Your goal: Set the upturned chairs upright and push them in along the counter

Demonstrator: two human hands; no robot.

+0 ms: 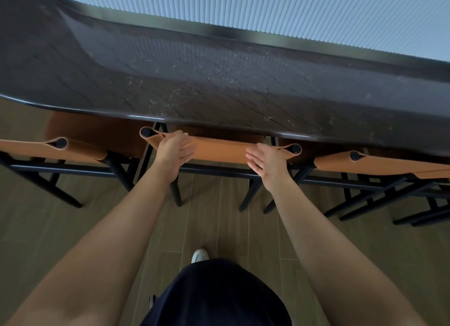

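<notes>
Tan leather covers the middle chair [220, 150], which stands upright with its seat tucked under the dark worktop [219, 82] edge. I see my left hand [174, 150] and right hand [266, 160] laid flat on its backrest, fingers straight, gripping nothing.
</notes>
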